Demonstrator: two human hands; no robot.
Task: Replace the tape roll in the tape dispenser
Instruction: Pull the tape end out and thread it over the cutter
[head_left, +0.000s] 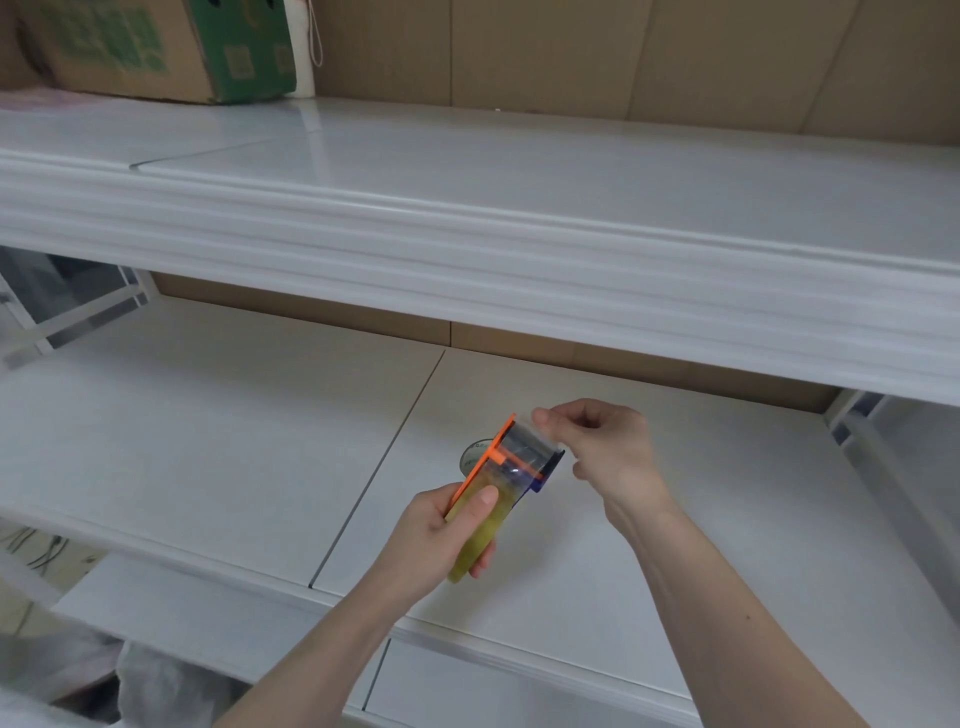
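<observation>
My left hand (447, 525) grips an orange tape dispenser (493, 460) that carries a yellowish clear tape roll (480, 525), thumb laid across the roll. The dispenser is held above the lower white shelf (208, 441). My right hand (602, 441) pinches the free end of the clear tape strip (535, 441), which lies stretched over the dispenser's front. The dispenser's far side is dark blue. Behind the dispenser, a second roll or core (474, 451) lies on the shelf, mostly hidden.
An upper white shelf (519, 234) overhangs the work area just beyond my hands. A green and brown cardboard box (156, 47) stands on it at the far left. Clear acrylic pieces (67, 306) sit at the lower shelf's left end. Plastic wrapping (130, 686) lies below.
</observation>
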